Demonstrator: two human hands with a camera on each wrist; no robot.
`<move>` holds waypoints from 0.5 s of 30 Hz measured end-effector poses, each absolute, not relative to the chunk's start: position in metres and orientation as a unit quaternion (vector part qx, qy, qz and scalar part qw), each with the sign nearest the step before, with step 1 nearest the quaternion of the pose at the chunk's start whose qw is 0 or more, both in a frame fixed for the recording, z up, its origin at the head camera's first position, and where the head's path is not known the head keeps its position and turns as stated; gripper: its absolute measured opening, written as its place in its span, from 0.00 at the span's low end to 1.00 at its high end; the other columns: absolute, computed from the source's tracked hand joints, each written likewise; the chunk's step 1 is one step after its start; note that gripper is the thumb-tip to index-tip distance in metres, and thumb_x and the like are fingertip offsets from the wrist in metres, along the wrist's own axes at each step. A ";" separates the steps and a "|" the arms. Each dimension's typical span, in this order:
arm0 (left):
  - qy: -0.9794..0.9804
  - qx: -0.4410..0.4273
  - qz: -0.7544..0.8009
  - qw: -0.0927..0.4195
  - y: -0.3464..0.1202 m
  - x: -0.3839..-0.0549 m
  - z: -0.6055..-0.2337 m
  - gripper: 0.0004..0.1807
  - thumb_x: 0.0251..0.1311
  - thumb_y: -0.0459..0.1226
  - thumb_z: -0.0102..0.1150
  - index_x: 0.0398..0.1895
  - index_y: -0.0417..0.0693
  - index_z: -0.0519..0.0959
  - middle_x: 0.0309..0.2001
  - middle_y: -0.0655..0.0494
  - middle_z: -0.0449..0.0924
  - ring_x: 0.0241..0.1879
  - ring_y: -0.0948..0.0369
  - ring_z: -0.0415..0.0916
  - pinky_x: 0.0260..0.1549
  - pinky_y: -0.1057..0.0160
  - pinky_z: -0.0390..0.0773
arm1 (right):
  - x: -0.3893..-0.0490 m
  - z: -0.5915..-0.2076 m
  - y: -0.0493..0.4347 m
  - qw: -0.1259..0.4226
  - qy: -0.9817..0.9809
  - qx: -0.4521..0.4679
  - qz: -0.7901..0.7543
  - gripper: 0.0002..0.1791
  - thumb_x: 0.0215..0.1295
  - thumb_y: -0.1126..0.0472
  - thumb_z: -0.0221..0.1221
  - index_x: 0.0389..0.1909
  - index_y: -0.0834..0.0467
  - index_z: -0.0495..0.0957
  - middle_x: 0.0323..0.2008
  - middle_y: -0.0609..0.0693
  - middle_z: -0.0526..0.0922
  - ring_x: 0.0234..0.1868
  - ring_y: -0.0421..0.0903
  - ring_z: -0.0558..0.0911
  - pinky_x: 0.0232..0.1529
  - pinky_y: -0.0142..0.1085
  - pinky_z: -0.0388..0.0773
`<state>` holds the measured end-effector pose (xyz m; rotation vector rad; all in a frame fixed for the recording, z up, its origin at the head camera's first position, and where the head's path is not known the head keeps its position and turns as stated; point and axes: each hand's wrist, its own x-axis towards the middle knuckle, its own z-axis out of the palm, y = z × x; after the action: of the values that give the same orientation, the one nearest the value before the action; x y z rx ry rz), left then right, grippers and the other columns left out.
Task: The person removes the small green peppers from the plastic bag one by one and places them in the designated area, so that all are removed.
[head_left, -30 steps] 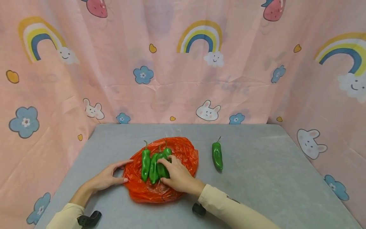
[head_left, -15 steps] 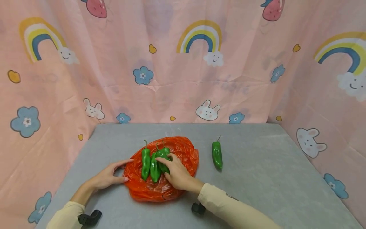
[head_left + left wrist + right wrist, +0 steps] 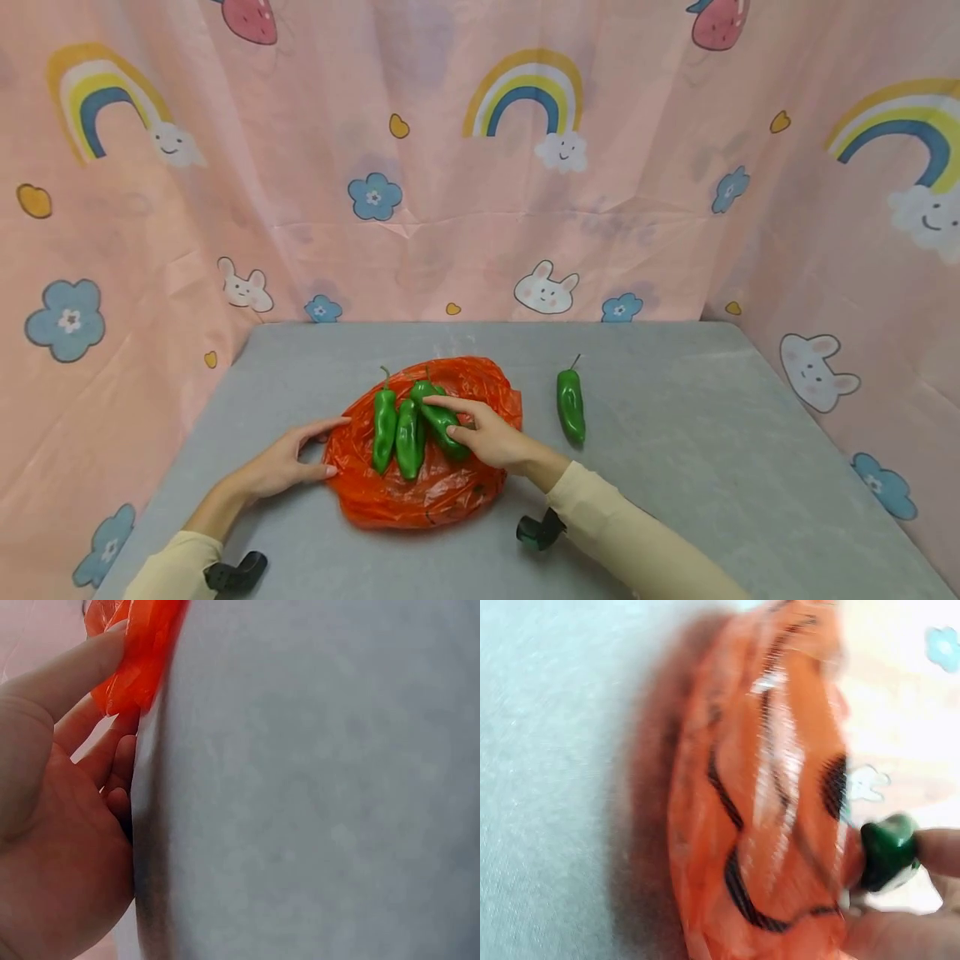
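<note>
An orange-red plastic bag (image 3: 382,508) lies spread and crinkled on the grey table, with long green peppers on it. My left hand (image 3: 277,462) holds the bag's left edge, thumb and fingers spread apart along it; in the left wrist view the thumb (image 3: 82,671) overlaps the bag's folds (image 3: 150,652). My right hand (image 3: 483,433) grips a green pepper (image 3: 438,421) between thumb and fingers, tilted over the bag's middle. Left of it lie a second pepper (image 3: 408,442) and a third pepper (image 3: 384,429). The right wrist view shows the gripped pepper's tip (image 3: 889,851) beyond the bag's side.
One more green pepper (image 3: 570,408) lies alone on the table (image 3: 675,467), right of the bag. A pink patterned curtain (image 3: 480,250) hangs behind the table and along both sides. Dark wrist-camera mounts stick out below both forearms.
My right hand has shifted to the right and turned, and the gripped pepper has swung into a slant, apart from the other peppers. The left hand stays at the bag's edge.
</note>
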<state>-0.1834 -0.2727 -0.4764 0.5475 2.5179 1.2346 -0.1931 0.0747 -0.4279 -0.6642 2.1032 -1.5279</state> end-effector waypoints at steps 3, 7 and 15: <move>0.872 0.186 0.428 0.146 -0.274 -0.182 -0.476 0.36 0.55 0.47 0.67 0.69 0.61 0.66 0.68 0.47 0.66 0.64 0.50 0.63 0.63 0.38 0.60 | -0.195 -0.427 0.084 0.273 0.705 -0.221 -0.617 0.29 0.74 0.68 0.43 0.72 0.43 0.60 0.73 0.55 0.60 0.64 0.51 0.72 0.56 0.35 0.76; 0.868 0.188 0.433 0.151 -0.274 -0.181 -0.475 0.37 0.55 0.46 0.67 0.69 0.60 0.66 0.69 0.45 0.65 0.67 0.44 0.60 0.64 0.35 0.57 | -0.197 -0.424 0.094 0.304 0.642 -0.201 -0.674 0.30 0.75 0.69 0.41 0.73 0.45 0.58 0.72 0.58 0.60 0.65 0.55 0.70 0.61 0.40 0.73; 0.874 0.196 0.424 0.137 -0.273 -0.183 -0.478 0.36 0.56 0.47 0.66 0.69 0.60 0.66 0.68 0.49 0.68 0.63 0.61 0.64 0.63 0.43 0.61 | -0.195 -0.415 0.100 0.242 0.678 -0.131 -0.682 0.26 0.68 0.68 0.48 0.65 0.47 0.64 0.69 0.56 0.58 0.67 0.59 0.61 0.61 0.51 0.63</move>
<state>-0.1830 -0.2731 -0.4780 0.5667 2.5293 1.2270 -0.1948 0.0998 -0.4154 -0.3579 1.8545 -1.8638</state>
